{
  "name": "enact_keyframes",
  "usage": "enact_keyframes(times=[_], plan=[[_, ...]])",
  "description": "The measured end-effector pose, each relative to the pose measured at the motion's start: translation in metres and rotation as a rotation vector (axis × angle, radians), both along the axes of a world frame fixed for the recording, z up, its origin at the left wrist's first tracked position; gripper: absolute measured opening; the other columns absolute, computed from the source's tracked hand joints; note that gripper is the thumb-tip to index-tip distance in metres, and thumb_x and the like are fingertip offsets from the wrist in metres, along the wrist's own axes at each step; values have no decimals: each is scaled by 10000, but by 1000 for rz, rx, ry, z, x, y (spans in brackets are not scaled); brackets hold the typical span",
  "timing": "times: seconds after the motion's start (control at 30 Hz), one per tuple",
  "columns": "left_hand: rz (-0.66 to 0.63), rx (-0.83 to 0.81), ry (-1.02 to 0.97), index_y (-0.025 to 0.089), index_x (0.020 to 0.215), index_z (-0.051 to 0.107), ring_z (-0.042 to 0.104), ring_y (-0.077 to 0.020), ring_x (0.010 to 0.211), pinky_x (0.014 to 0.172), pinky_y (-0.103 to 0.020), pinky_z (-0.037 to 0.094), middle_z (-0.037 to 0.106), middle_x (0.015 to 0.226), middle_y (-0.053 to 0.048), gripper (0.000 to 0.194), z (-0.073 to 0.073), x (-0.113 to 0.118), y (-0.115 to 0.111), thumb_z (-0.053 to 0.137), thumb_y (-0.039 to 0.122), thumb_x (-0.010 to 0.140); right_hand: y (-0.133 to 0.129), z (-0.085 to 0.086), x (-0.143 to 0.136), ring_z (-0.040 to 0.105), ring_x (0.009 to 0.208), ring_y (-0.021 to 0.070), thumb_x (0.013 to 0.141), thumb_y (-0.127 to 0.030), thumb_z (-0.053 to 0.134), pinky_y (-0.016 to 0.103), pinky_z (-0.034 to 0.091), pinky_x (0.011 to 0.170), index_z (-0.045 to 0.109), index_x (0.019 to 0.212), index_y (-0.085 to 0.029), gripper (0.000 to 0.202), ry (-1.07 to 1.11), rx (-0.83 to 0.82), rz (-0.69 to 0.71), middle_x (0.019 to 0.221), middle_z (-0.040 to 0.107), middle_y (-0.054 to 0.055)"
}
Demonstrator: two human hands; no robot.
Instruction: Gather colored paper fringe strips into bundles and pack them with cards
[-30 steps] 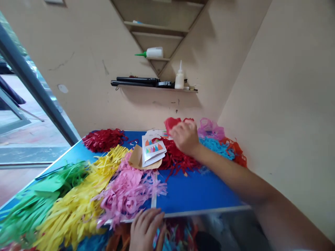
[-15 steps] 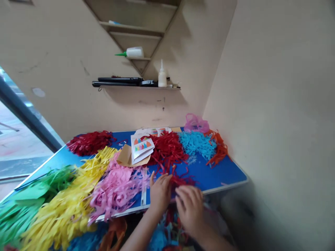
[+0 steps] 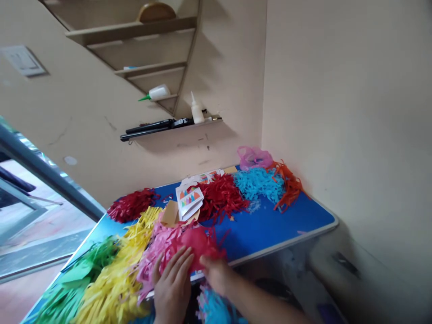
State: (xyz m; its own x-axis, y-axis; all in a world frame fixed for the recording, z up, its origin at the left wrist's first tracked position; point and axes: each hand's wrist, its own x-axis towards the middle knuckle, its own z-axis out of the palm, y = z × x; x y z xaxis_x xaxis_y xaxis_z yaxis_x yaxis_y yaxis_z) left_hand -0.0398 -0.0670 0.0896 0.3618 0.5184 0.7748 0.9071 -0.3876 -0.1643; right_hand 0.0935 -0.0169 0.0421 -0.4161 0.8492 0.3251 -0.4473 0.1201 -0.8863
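Note:
A red fringed paper piece (image 3: 196, 243), blurred, lies between my hands at the table's front edge, over the pink fringed paper (image 3: 158, 252). My left hand (image 3: 173, 279) rests against the pink and red paper with its fingers stretched out. Closed at the right side of the red piece, my right hand (image 3: 216, 272) pinches its edge. Yellow fringed paper (image 3: 114, 279) and green fringed paper (image 3: 77, 276) spread to the left. Behind are printed cards (image 3: 189, 202) and a heap of red strips (image 3: 224, 195).
Blue strips (image 3: 261, 182), orange strips (image 3: 288, 182) and a pink plastic bag (image 3: 254, 157) sit at the blue table's (image 3: 286, 229) back right. A dark red bundle (image 3: 131, 204) is back left. Wall shelves hold glue bottles (image 3: 197, 111). More blue strips (image 3: 218, 308) hang below the front edge.
The view has turned and tilted. The red fringed paper has moved left with my hands, from bare table onto the pink paper. My right hand has closed on it.

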Motion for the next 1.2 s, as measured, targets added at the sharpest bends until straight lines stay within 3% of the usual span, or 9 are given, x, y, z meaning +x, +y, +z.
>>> enact_keyframes(times=[0.17, 0.37, 0.43, 0.53, 0.63, 0.8, 0.87, 1.0, 1.2], plan=[[-115, -170, -74, 231, 1068, 655, 709, -183, 999, 1182, -416, 155, 768, 1064, -38, 339, -60, 35, 34, 430, 65, 875, 43, -9, 74, 714, 857, 294, 782, -558, 588, 503, 542, 804, 682, 964, -203, 410, 61, -288, -221, 897, 751, 107], [-245, -353, -175, 255, 1019, 686, 691, -198, 1046, 1179, -459, 159, 773, 1047, -2, 331, -101, 74, 63, 453, 75, 868, 58, 2, 193, 597, 1161, 326, 779, -533, 616, 553, 428, 1002, 652, 1042, -253, 385, -236, -203, -567, 1120, 701, 127], [-245, -423, -198, 253, 1048, 685, 681, -214, 1068, 1176, -498, 161, 765, 1074, -28, 348, -102, 80, 64, 453, 72, 863, 41, -5, 188, 506, 1272, 325, 739, -450, 706, 556, 269, 1130, 656, 1081, -260, 395, -368, -99, -578, 1244, 651, 128], [-235, -520, -198, 242, 1116, 669, 661, -233, 1102, 1167, -543, 169, 742, 1133, -69, 371, -97, 78, 62, 461, 71, 860, 19, -29, 155, 495, 1286, 321, 707, -225, 726, 593, 76, 1174, 626, 1181, -247, 484, -773, 329, -473, 1289, 634, 114], [-186, -541, -160, 244, 1116, 667, 671, -227, 1064, 1162, -550, 175, 746, 1118, -63, 373, -88, 61, 57, 461, 68, 860, 23, -50, 135, 633, 1106, 276, 702, -41, 579, 594, 198, 1131, 630, 1157, -216, 490, -1068, 616, -463, 1118, 720, 102], [64, -475, -71, 234, 1193, 636, 527, -330, 1257, 1100, -581, 254, 652, 1287, -120, 444, -78, 58, 38, 517, 73, 797, 47, -56, 149, 626, 1097, 246, 708, -19, 521, 499, 306, 1067, 683, 979, -227, 377, -1085, 765, -440, 1148, 713, 79], [36, -507, -67, 228, 1263, 585, 488, -329, 1291, 1103, -567, 256, 603, 1347, -130, 477, -80, 75, 35, 532, 99, 807, 48, -52, 152, 609, 1116, 253, 730, -39, 531, 474, 336, 1029, 684, 982, -215, 343, -1094, 783, -410, 1175, 700, 89], [-35, -628, -132, 222, 1138, 618, 650, -266, 1001, 1046, -541, 325, 727, 1051, -80, 304, -90, 100, 43, 534, 149, 855, 48, -52, 152, 648, 969, 222, 764, -48, 543, 411, 390, 936, 693, 970, -218, 306, -1091, 738, -304, 967, 747, 53], [-60, -677, -217, 210, 1082, 613, 668, -237, 940, 1007, -494, 334, 743, 987, -62, 273, -90, 74, 52, 496, 119, 853, 56, -54, 158, 632, 978, 199, 818, -72, 555, 391, 350, 955, 703, 969, -252, 277, -1076, 641, -349, 956, 742, 25]])
